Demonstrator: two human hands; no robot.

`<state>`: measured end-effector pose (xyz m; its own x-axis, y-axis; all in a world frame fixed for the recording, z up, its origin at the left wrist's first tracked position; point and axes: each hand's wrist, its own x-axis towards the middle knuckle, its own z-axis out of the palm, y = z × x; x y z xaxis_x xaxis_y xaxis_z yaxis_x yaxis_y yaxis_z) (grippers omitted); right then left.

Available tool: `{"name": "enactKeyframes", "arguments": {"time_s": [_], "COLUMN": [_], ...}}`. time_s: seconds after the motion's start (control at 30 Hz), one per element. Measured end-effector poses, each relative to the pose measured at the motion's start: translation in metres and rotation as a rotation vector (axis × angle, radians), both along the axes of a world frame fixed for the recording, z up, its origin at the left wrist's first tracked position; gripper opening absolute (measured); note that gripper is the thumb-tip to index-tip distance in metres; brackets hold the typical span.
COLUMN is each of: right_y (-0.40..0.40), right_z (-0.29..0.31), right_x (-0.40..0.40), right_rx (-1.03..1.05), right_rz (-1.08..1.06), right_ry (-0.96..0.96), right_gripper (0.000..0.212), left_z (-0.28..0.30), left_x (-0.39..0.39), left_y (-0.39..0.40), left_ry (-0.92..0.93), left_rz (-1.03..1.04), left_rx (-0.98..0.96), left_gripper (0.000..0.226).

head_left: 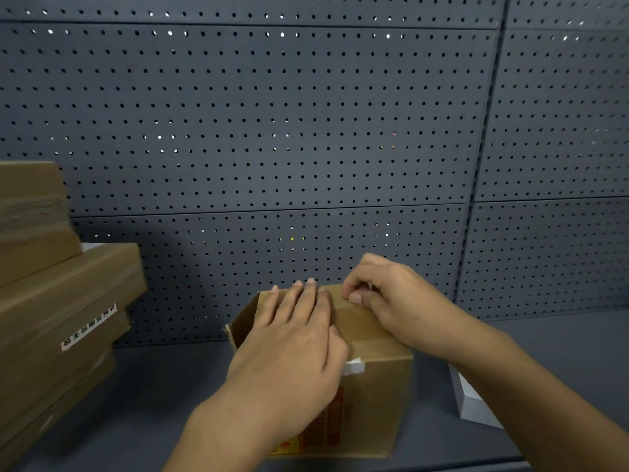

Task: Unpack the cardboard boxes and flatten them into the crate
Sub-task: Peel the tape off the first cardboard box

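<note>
Right hand: grip pinched, thumb and curled fingers clamped on the far edge of the top flap of the small brown cardboard box. Left hand: fingers straight and together, pressed flat on the box top, not gripping.

Head view: box stands upright on the dark grey surface, low centre, directly under both hands; left side flap stands ajar. Orange-red label on its near face, white tape scrap at the top corner. Grey perforated panel wall close behind the box's far edge. Stack of flat brown cardboard boxes at left, well apart, open surface between. White box near the right side, partly hidden by the forearm.
</note>
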<state>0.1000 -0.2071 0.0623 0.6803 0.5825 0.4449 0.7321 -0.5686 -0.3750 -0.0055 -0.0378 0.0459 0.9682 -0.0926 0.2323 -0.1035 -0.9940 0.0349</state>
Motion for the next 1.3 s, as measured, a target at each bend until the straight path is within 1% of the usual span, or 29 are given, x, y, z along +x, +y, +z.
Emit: {"name": "enactKeyframes", "arguments": {"time_s": [0.17,0.23,0.37,0.63,0.77,0.97,1.13,1.27,1.3], "right_y": [0.002,0.003,0.009,0.013,0.007,0.006,0.005,0.002,0.002], "right_z": [0.008,0.013,0.016,0.015,0.009,0.002,-0.003,-0.008,-0.009], "right_x": [0.002,0.006,0.014,0.014,0.010,0.005,0.002,0.000,0.000], "right_rx": [-0.026,-0.074,-0.124,-0.229,-0.114,0.014,0.067,0.261,0.277], "right_rz": [0.026,0.019,-0.006,-0.066,-0.034,-0.029,-0.020,0.021,0.023], "right_ry": [0.079,0.121,0.190,0.132,0.154,0.123,0.114,0.175,0.179], "right_gripper": [0.006,0.010,0.011,0.014,0.016,0.013,0.014,0.015,0.014], "left_z": [0.001,0.001,0.001,0.002,0.003,0.003,0.003,0.002,0.002], "left_x": [0.001,0.002,0.005,0.008,0.010,0.009,0.009,0.009,0.010], "left_y": [0.001,0.001,0.001,0.002,0.002,0.002,0.003,0.005,0.006], "left_ry": [-0.017,-0.018,-0.004,0.005,0.012,0.017,0.015,0.025,0.026], "left_rz": [-0.017,-0.019,-0.012,-0.013,-0.012,-0.011,-0.020,-0.025,-0.027], "left_rx": [-0.023,-0.033,-0.036,-0.035,-0.041,-0.041,-0.045,-0.065,-0.069], "left_gripper": [0.061,0.061,0.061,0.061,0.061,0.060,0.060,0.060,0.060]}}
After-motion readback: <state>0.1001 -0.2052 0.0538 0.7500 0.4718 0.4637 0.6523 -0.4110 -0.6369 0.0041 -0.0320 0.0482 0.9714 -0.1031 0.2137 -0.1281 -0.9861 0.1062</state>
